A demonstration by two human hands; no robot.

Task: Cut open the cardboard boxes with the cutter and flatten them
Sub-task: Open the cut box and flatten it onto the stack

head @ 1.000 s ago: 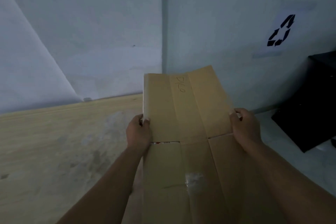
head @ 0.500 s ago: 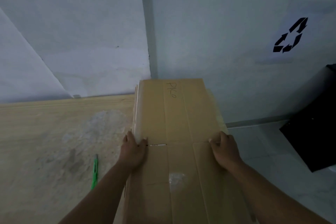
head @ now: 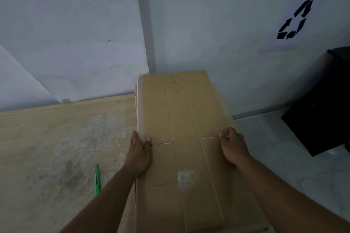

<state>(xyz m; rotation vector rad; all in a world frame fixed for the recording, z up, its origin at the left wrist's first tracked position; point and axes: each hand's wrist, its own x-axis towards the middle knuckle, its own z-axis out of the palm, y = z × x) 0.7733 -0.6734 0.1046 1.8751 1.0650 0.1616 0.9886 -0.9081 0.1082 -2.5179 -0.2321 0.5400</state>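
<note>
Here both hands hold the cardboard box by its side edges. The left hand grips the left edge with its thumb on top, and the right hand curls its fingers over the right edge. Each sits at the end of a slit across the top panel. The box lies collapsed between them, so flattening looks to be the step in hand. Next it probably needs pressing flat or setting aside. The green cutter lies on the wooden table, left of the box.
</note>
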